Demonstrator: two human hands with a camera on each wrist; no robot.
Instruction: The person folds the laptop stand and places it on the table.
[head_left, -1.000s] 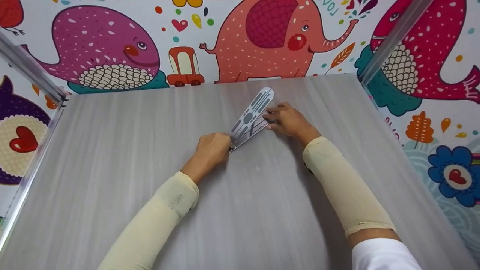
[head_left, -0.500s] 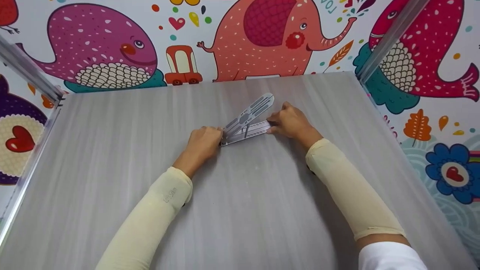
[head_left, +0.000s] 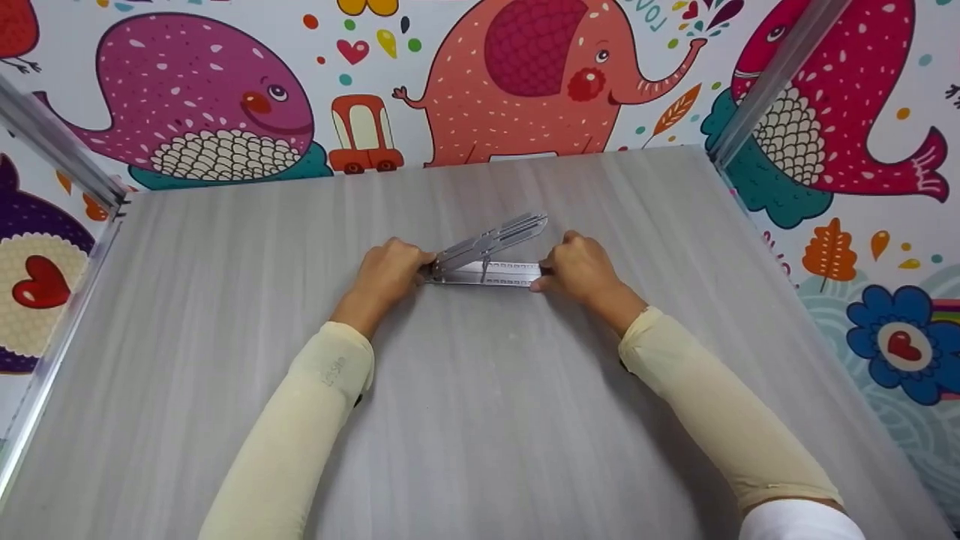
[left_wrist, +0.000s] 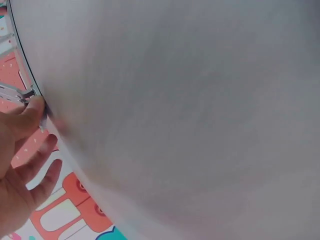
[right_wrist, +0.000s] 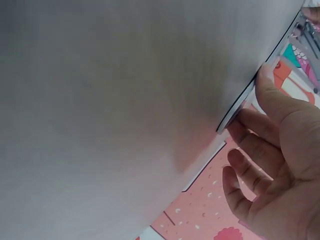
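Note:
A silver metal folding ruler (head_left: 491, 273) with slotted arms lies on the grey table (head_left: 480, 420), near its middle. Its lower arm runs level from left to right, and a second arm (head_left: 501, 234) fans up to the right from the hinged left end. My left hand (head_left: 386, 270) grips that hinged end with curled fingers. My right hand (head_left: 579, 264) pinches the right tip of the lower arm. In the left wrist view the left hand (left_wrist: 20, 160) has its thumb against the ruler's end (left_wrist: 12, 92). The right wrist view shows the right hand (right_wrist: 280, 165) with its thumb on the ruler's edge (right_wrist: 239, 110).
Walls with bright cartoon animals stand behind and beside the table (head_left: 525, 82). Metal frame bars run at the back left corner (head_left: 60, 146) and the back right corner (head_left: 772, 79). Cream sleeves cover both forearms.
The ruler has swung clockwise from a slant up to the right until its lower arm lies level. My left hand moved left and farther away; my right hand came nearer.

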